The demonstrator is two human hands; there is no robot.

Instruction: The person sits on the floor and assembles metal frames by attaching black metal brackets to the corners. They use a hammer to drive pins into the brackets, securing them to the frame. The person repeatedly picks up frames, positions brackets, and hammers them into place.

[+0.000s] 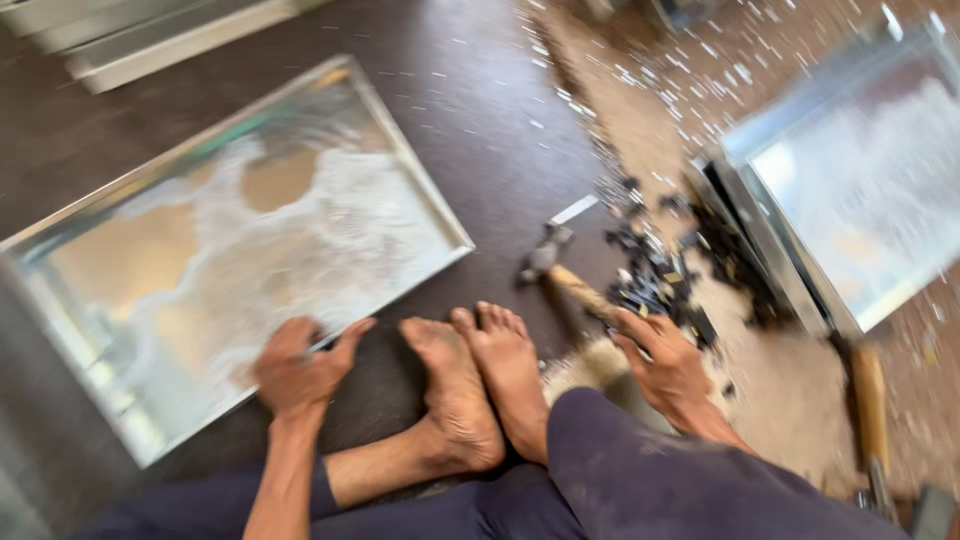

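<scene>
On the floor, your left hand [300, 372] is pressing the near edge of the folded metal tray [235, 240], its grip loosely curled there. Your right hand [668, 368] is closing around the hammer [560, 270] handle; a similar tray [850, 180] is lying beside the scrap [660, 280], so forming looks well along.

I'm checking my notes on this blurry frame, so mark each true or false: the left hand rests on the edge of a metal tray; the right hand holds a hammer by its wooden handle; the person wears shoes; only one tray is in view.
1. The left hand rests on the near edge of the metal tray: true.
2. The right hand holds the hammer by its wooden handle: true.
3. The person wears shoes: false, the feet are bare.
4. Only one tray is in view: false, a second tray lies at right.
</scene>
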